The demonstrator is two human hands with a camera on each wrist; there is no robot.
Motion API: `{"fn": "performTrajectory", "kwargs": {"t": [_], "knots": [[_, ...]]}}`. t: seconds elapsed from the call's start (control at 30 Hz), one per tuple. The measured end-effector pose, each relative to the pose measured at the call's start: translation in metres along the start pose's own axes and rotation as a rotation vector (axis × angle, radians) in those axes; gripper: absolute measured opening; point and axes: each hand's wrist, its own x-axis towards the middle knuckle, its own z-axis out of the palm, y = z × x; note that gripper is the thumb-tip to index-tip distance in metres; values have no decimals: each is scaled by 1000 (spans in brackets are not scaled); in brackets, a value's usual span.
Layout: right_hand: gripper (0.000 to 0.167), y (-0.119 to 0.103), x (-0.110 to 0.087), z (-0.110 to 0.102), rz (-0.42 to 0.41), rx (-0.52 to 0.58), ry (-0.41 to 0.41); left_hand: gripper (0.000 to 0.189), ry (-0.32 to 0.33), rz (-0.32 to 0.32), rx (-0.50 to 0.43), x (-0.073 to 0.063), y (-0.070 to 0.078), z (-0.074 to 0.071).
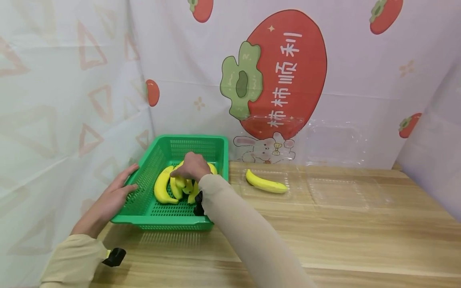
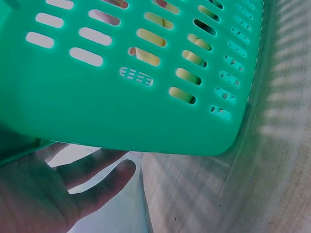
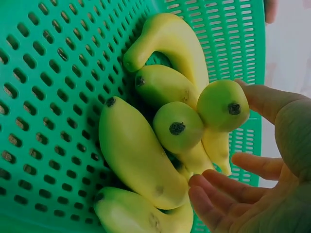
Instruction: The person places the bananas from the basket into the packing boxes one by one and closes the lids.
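Head view. Worktop (image 1: 360, 248): pale wood grain, running to the back cloth. Back cloth (image 1: 381, 80): white, printed with a large red fruit (image 1: 307, 84) bearing white characters, a rabbit (image 1: 264, 149) beneath, small red fruits scattered about. Left side cloth (image 1: 54, 92): white, faint triangle outlines. Right side cloth (image 1: 437, 132): plain, pale. Basket (image 1: 169, 219): green, perforated, at the left of the worktop near the left side cloth; contains a cluster of bananas (image 1: 163, 188). Two clear plastic containers, side by side, lids raised against the back cloth: left container (image 1: 295, 178), holding a single banana (image 1: 266, 183); right container (image 1: 335, 190) beside it. Hands, two, with beige sleeves (image 1: 237, 218): left hand (image 1: 115, 196) at the basket's left rim, thumb over the edge; right hand (image 1: 192, 166) over the bananas inside.

Left wrist view. Basket wall, slotted, yellow visible through the slots. Left hand released, fingers straight and spread under the rim. Worktop at right, striped with light; white cloth below.

Right wrist view. Bananas, at least six, dark-tipped, overlapping within the basket. Right hand released, fingers loosely extended; thumb against the nearest banana, remaining fingers beside the cluster. Pale cloth beyond the rim.
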Motion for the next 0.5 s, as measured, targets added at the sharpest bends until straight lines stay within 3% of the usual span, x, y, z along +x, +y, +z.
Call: {"fn": "performTrajectory", "kwargs": {"t": [0.23,0.5], "knots": [[34,2,0,3,-3,5,-4,66,-3,-2,2,0,0,0],[45,0,0,7,20,-9,-36,66,-2,1,-5,0,0,0]]}}
